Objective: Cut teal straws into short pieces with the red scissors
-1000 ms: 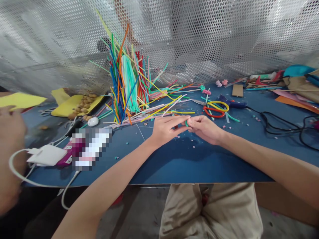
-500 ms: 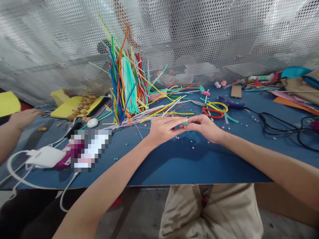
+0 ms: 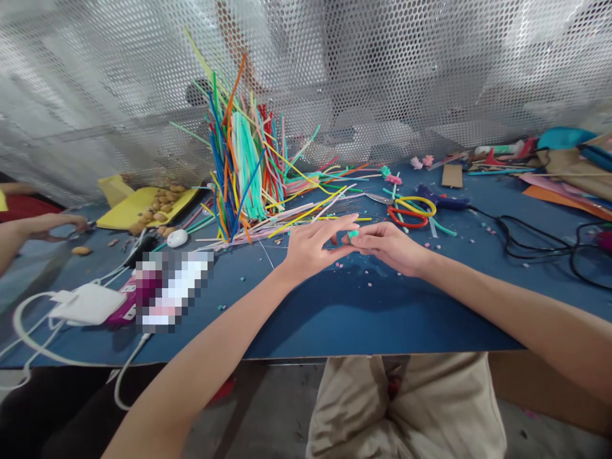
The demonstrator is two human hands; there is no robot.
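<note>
A small mint-green fuzzy piece (image 3: 352, 236), apparently pipe cleaner, sits at the fingertips of my right hand (image 3: 389, 245), pinched between thumb and fingers. My left hand (image 3: 313, 245) faces it from the other side, holding nothing that I can see. Its index finger is raised above the piece and its thumb stretches below, close to the right fingertips. Whether a left fingertip touches the piece is hard to see. Behind my hands lie loose pipe cleaners (image 3: 306, 210). Scissors (image 3: 411, 210) with red and yellow handles rest beyond my right hand.
A bundle of coloured pipe cleaners (image 3: 246, 169) stands against the perforated metal screen (image 3: 382, 76). A blue glue gun (image 3: 444, 199) trails a black cord. At left are a phone (image 3: 179, 290), a white charger (image 3: 90, 303), and another person's hand (image 3: 52, 226) near a yellow tray (image 3: 122, 207).
My left index finger has lifted, parting from the thumb and exposing more of the mint-green piece. My right hand keeps its pinch. The other person's hand at left has shifted slightly.
</note>
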